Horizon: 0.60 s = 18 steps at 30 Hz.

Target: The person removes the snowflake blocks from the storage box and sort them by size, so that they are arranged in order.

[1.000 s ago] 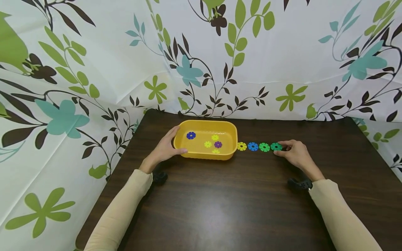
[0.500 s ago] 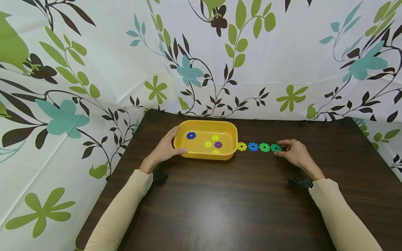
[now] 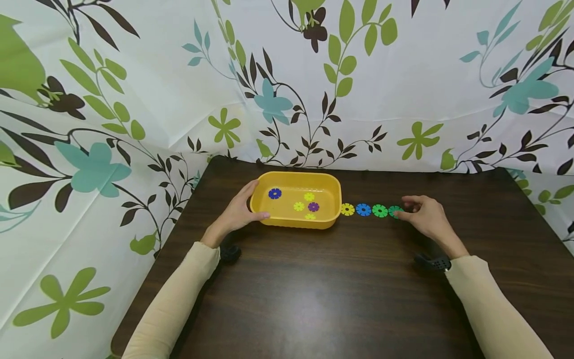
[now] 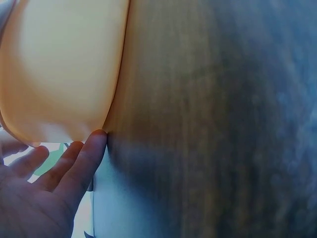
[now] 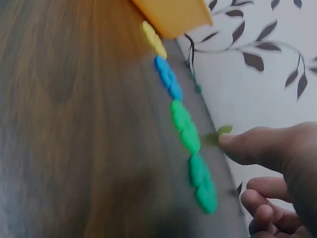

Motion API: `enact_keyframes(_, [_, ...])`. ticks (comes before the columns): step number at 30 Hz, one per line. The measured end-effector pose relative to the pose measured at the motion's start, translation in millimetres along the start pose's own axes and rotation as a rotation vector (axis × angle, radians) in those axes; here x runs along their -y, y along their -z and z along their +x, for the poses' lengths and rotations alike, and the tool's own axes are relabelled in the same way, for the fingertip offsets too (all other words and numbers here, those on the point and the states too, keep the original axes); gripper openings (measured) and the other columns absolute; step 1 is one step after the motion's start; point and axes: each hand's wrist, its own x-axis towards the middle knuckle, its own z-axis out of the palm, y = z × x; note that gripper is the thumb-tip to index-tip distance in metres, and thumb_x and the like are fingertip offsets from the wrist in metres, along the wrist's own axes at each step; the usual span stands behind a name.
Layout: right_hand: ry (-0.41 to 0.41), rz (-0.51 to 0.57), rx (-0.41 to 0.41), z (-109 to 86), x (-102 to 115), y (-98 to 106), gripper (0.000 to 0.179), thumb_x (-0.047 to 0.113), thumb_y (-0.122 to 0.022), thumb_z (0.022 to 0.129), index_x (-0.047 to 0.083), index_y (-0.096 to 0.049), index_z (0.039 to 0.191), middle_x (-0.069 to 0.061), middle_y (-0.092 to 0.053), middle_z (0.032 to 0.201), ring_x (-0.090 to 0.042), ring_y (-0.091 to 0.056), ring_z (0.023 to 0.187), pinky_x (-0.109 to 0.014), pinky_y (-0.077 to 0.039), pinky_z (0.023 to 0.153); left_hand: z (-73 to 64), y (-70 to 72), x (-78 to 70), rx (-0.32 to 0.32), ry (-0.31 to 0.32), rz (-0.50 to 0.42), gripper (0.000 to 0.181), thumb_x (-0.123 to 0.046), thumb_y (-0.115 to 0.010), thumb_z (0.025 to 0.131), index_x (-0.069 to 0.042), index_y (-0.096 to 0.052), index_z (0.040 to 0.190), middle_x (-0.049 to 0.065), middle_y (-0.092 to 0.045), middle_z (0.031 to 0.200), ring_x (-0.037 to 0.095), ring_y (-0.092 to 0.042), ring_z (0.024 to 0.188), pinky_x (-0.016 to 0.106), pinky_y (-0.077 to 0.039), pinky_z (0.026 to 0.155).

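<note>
My left hand (image 3: 236, 212) holds the left end of a yellow plastic tub (image 3: 296, 223), thumb along the front rim and fingers at the far left corner. In the left wrist view its fingertips touch the tub's end wall. From the tub's right end a row of notched flower-shaped discs lies flat on the table: yellow (image 3: 347, 209), blue (image 3: 363, 210), light green (image 3: 379, 211) and dark green (image 3: 394, 212). My right hand (image 3: 426, 217) is just over the dark green disc, partly covering it; the right wrist view shows thumb and fingers apart from that disc (image 5: 202, 183), holding nothing.
Inside the tub lie a dark blue disc (image 3: 275, 193), a purple disc (image 3: 313, 206) and several yellow ones. The dark wood table (image 3: 309, 294) meets a leaf-patterned cloth (image 3: 372, 99) behind and at the left.
My right hand has let go of the dark green disc and lifted slightly away from it. The left hand and tub keep their place; the head view has shifted slightly.
</note>
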Motion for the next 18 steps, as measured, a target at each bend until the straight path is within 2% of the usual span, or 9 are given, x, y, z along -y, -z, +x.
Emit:
enact_keyframes(4, [0.048,0.011,-0.066,-2.6,18.6,1.7,0.058,0.034,-0.082,0.099,-0.005,-0.069,0.14,-0.026,-0.073,0.121,-0.026,-0.054,0.094,-0.026,-0.043,0.07,0.4,-0.1,-0.6,0.003,0.009,-0.005,0.118,-0.045,-0.091,0.087,-0.015,-0.019,0.176,0.011,-0.018,0.185,0.041,-0.024,0.17,0.065,-0.026,0.135])
enact_keyframes(8, [0.093,0.03,-0.091,-2.7,46.2,-0.9,0.052,0.03,-0.083,0.098,-0.003,-0.072,0.137,-0.024,-0.074,0.117,-0.025,-0.053,0.093,-0.027,-0.042,0.071,0.3,1.2,0.0,0.005,0.014,-0.004,0.119,-0.046,-0.09,0.087,-0.015,-0.018,0.176,0.011,-0.018,0.185,0.041,-0.023,0.17,0.066,-0.025,0.136])
enact_keyframes(13, [0.136,0.039,-0.056,1.1,82.4,-8.1,0.05,0.028,-0.084,0.097,-0.003,-0.073,0.135,-0.023,-0.074,0.117,-0.027,-0.053,0.093,-0.031,-0.043,0.074,0.1,1.6,0.0,0.001,0.012,-0.006,0.119,-0.046,-0.091,0.087,-0.014,-0.019,0.176,0.012,-0.018,0.185,0.041,-0.023,0.17,0.066,-0.025,0.136])
enact_keyframes(18, [0.193,0.033,-0.001,9.2,114.7,-21.2,0.048,0.025,-0.085,0.096,-0.002,-0.074,0.134,-0.02,-0.076,0.117,-0.027,-0.055,0.09,-0.03,-0.044,0.073,0.4,0.7,-1.0,0.001,0.014,-0.005,0.12,-0.046,-0.091,0.086,-0.014,-0.019,0.176,0.012,-0.018,0.185,0.042,-0.024,0.17,0.066,-0.026,0.135])
